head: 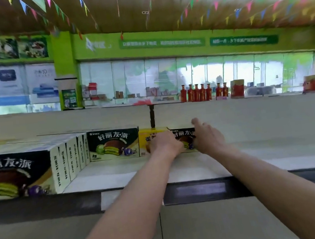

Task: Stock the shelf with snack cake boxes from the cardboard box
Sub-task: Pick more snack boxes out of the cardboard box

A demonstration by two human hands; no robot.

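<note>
Both your arms are out over the shelf (257, 152), and between your palms sits a dark snack cake box (185, 138), standing on the shelf board near the back. Your left hand (164, 143) covers its left end, fingers curled against the front; your right hand (208, 136) clamps the right end, with one finger lifted above the top edge. So it's a two-handed squeeze on the box, as best the blur allows.

To finish this placement well, I'd say slide it left until it's flush beside the yellow box (151, 138) just behind your left hand, front face square to the aisle, base flat on the board before you let go. Ease the pressure off both sides together so it doesn't twist.

Now the count. One dark box in your hands. One yellow box beside it. One dark box facing front (113, 144) left of that. Then the near row at far left (15, 174): one full front showing, with what look like four or five pale side panels stepping back behind it; I can't fix that number. The cardboard box you're drawing from isn't in view. Right of your hands, plenty of bare shelf waits.
</note>
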